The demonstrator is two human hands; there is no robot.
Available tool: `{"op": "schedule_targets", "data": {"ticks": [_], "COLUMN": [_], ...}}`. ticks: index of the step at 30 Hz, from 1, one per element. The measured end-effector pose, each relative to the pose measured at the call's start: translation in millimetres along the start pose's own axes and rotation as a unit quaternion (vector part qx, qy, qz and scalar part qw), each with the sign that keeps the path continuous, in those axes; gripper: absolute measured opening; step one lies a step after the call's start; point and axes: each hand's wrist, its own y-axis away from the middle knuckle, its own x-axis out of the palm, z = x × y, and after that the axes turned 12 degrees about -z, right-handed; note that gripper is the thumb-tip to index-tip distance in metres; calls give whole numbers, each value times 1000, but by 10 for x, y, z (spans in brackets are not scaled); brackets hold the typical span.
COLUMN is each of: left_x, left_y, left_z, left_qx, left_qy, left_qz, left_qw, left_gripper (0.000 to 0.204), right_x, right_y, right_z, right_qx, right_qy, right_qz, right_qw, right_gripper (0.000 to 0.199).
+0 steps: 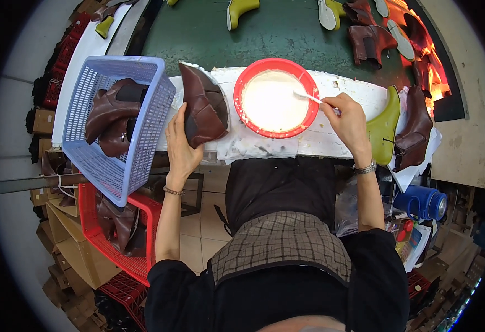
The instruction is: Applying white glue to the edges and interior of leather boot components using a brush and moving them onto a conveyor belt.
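Observation:
My left hand grips a dark brown ankle boot, tilted at the front edge of the white work board. Its thumb and fingers lie on either side of the boot's lower part. To the right of the boot stands a round red bowl holding a thick white liquid. Between thumb and fingers, my right hand pinches the pale handle of a small brush. The brush head reaches over the liquid at the bowl's right side; whether it touches the surface I cannot tell.
A blue plastic basket with brown boots stands left, above a red basket with more boots. On the right are a yellow-green boot and a brown boot. Beyond the board, a dark green surface carries several boots, orange-lit at right.

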Motion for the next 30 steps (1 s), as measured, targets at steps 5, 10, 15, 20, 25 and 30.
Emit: {"op": "schedule_targets", "data": {"ticks": [5, 10, 15, 20, 25, 30], "left_x": [-145, -344, -462, -408, -175, -26], "left_y": [31, -17, 7, -71, -276, -443], "left_z": [-265, -633, -838, -909, -867, -847], "left_qx": [-15, 46, 66, 53, 76, 95], "left_qy": [47, 83, 133, 129, 204, 186], "left_qz": [-66, -85, -70, -141, -263, -320], "left_qw": [997, 992, 986, 980, 940, 924], "left_gripper": [87, 87, 80, 80, 86, 82], "right_x": [13, 138, 209, 64, -15, -204], "right_y": [55, 62, -225, -263, 14, 137], "right_z": [84, 546, 483, 582, 668, 770], "right_qx": [27, -18, -49, -96, -125, -120], "right_qy": [-112, -270, -230, -284, -289, -275], "right_qz": [-47, 3, -92, -87, -74, -33], "right_qw": [992, 963, 968, 950, 946, 953], "right_gripper": [14, 14, 15, 19, 24, 23]}}
